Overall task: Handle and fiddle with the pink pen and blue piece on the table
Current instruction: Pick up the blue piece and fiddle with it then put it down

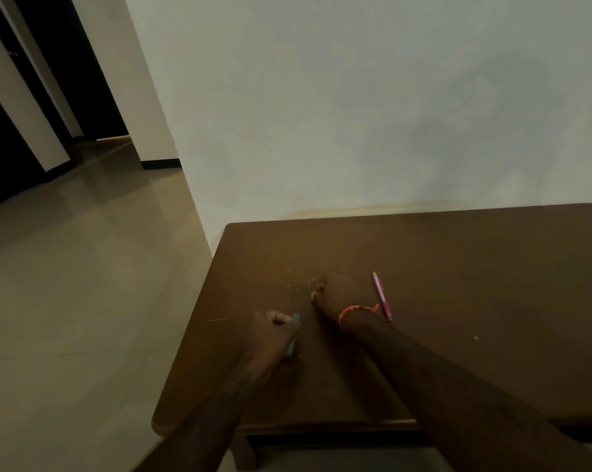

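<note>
Left hand point(270, 332) fingers pinching blue piece point(293, 335), right hand point(335, 294) fisted, pink pen point(382, 296) beside

The counter point(458, 284) is mostly bare: its right half and far strip lie open to the wall point(355, 114), which closes off the far edge. The pen point(382, 296) lies just right of the right hand point(335, 294), well apart from anything further right. Between the two hands runs a narrow bare gap. The left hand point(270, 335), curled around the blue piece point(292, 335), blocks the near-left area. The floor point(83, 284) left of the counter is open.
</note>
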